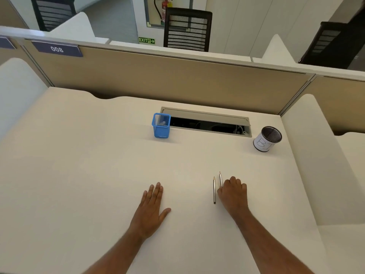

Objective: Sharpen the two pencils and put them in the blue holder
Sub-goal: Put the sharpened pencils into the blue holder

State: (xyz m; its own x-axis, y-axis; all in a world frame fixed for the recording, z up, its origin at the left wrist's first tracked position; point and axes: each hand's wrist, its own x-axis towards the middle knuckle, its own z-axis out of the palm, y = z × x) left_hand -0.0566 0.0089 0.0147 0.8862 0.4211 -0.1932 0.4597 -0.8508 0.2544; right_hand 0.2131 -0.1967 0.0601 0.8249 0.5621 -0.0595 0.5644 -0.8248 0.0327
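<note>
Two thin grey pencils lie side by side on the white desk, tips pointing away from me. The left pencil lies free. The right pencil runs under the fingers of my right hand, whose fingers are curled over its near end; whether they grip it I cannot tell. My left hand rests flat on the desk, fingers apart, holding nothing. The blue mesh holder stands upright at the back centre, with a small pale thing inside. No sharpener shows.
A round black mesh cup wrapped in white paper stands at the back right. An open cable tray slot lies behind the blue holder. Beige partition panels wall the desk at the back and white dividers at both sides.
</note>
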